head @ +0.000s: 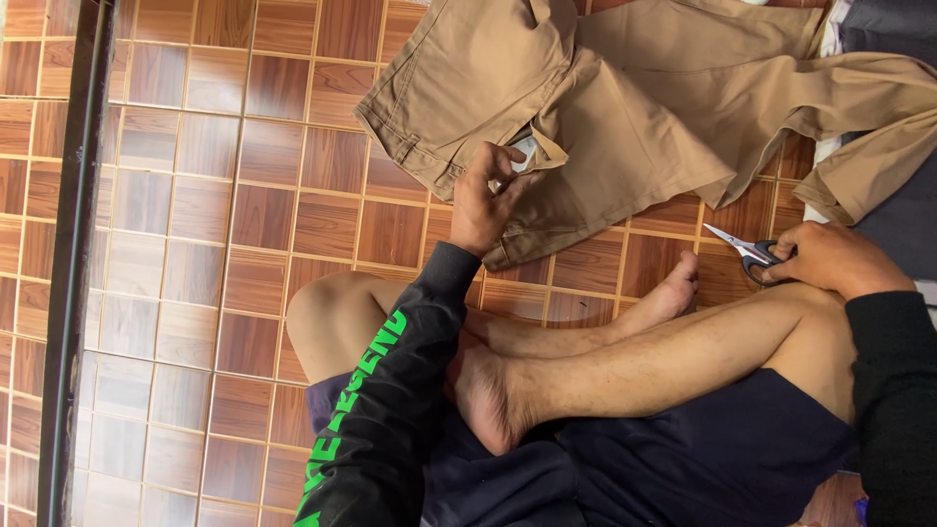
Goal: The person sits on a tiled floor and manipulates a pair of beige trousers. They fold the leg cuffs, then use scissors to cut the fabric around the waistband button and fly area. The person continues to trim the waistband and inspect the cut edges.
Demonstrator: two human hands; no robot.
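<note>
So the tan trousers (625, 107) are spread on the brown tiled floor (224, 224), long axis running roughly 9 to 3 o'clock, legs trailing off toward 3. Left hand (485, 195) is right at the waistband end, fingers pinched on a pocket flap, I think (kinda hard to see). Right hand (830, 259) sits at about 4 o'clock from the fabric, fingers closed around scissors (747, 250), blades pointing toward 10. Person's sitting cross-legged, bare feet.
</note>
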